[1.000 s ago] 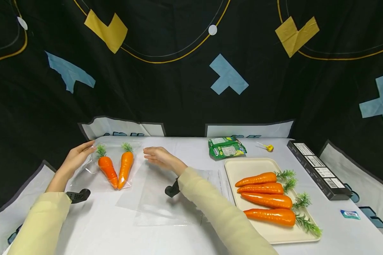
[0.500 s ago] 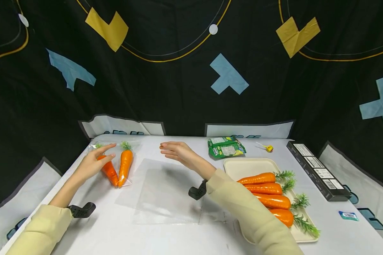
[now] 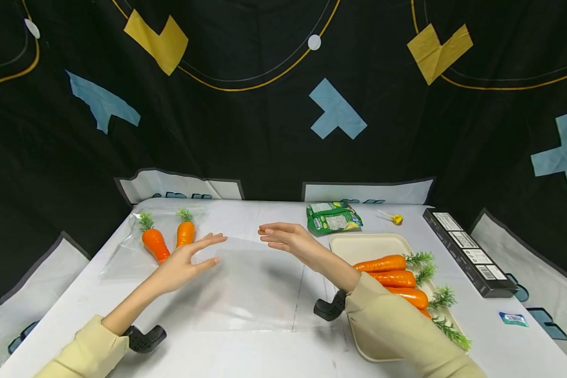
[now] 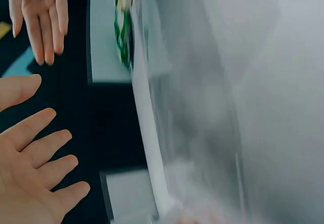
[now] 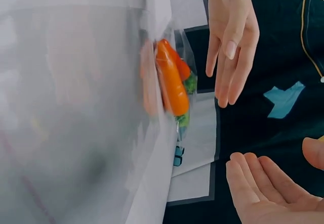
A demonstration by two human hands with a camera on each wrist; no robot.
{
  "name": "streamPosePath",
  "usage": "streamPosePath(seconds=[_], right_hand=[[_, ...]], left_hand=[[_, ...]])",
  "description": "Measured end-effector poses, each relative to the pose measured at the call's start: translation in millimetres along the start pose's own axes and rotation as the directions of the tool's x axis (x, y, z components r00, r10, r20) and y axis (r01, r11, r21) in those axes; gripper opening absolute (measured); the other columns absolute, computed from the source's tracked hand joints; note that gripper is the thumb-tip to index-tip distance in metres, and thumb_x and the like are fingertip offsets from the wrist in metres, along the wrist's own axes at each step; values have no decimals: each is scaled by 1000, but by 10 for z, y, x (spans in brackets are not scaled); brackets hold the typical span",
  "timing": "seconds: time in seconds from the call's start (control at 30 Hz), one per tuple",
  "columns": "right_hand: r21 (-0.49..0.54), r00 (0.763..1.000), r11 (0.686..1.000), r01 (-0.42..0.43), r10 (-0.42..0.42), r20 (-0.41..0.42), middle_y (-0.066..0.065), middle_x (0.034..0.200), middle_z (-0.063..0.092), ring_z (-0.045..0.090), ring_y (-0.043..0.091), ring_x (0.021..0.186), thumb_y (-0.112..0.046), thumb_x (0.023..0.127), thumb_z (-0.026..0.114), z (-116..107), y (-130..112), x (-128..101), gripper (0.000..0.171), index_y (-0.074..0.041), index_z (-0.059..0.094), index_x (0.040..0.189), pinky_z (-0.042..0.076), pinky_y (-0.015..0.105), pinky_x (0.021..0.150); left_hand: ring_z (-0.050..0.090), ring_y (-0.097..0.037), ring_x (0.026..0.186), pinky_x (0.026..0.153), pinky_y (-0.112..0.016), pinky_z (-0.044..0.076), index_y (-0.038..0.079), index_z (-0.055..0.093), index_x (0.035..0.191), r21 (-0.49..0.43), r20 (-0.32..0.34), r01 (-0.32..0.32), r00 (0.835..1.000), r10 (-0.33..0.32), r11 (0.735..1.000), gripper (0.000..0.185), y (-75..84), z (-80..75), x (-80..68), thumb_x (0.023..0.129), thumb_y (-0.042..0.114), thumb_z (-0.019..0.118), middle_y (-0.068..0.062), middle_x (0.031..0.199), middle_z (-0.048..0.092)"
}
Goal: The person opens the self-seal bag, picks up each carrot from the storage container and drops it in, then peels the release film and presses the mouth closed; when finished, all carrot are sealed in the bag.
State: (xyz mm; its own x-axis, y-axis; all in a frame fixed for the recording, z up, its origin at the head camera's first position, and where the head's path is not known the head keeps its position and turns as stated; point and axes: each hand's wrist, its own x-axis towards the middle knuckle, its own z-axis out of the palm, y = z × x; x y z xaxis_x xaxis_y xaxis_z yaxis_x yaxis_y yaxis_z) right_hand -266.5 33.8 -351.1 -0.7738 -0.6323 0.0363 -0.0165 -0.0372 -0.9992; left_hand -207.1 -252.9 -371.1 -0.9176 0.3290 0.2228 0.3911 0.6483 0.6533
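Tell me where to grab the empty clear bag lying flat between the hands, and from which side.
Probably pinch the empty clear bag at its far edge, coming from above with the left hand and right hand. It lies flat on the white table, so only an edge can be lifted, and both open hands hover near that edge, holding nothing.

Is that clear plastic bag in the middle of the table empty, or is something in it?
Empty. The clear flat plastic bag lies flat on the white table, with only tabletop showing through it.
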Motion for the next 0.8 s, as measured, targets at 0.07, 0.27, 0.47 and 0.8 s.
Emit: streamPosePath(seconds=[0.07, 0.27, 0.47, 0.8], right_hand=[[-21, 1000, 1000, 5, -5, 2, 18, 138, 51, 51, 29, 126, -14, 100, 51, -31, 11, -96, 41, 7, 48, 136, 41, 33, 105], [-243, 1000, 970, 10, -5, 22, 13, 135, 55, 53, 26, 124, -20, 99, 55, -131, 55, -384, 42, 1, 52, 135, 40, 39, 105], [-411, 998, 911, 0, 26, 59, 10, 134, 57, 55, 22, 122, -25, 99, 56, -199, 154, -629, 41, -4, 55, 135, 43, 40, 103], [-588, 996, 808, 39, 17, 88, 14, 124, 63, 61, 26, 113, -17, 97, 59, -382, 270, -888, 32, 1, 62, 124, 50, 37, 94]], left_hand=[[29, -38, 139, 105, -67, 24, 16, 55, 137, -14, 21, -21, 1000, 21, 1000, 46, 76, 90, -2, 93, 28, 66, -10, 145, 46], [36, -35, 136, 104, -62, 32, 15, 57, 136, 5, 97, -110, 989, 109, 994, 47, 248, 364, -8, 91, 27, 68, -8, 143, 49], [36, -35, 137, 109, -59, 27, 9, 55, 136, 23, 261, -203, 946, 191, 979, 49, 375, 612, 17, 91, 23, 69, -10, 141, 50], [38, -37, 135, 109, -58, 26, 5, 57, 133, 144, 386, -299, 895, 224, 943, 52, 467, 870, 190, 88, 24, 72, -15, 142, 48]])
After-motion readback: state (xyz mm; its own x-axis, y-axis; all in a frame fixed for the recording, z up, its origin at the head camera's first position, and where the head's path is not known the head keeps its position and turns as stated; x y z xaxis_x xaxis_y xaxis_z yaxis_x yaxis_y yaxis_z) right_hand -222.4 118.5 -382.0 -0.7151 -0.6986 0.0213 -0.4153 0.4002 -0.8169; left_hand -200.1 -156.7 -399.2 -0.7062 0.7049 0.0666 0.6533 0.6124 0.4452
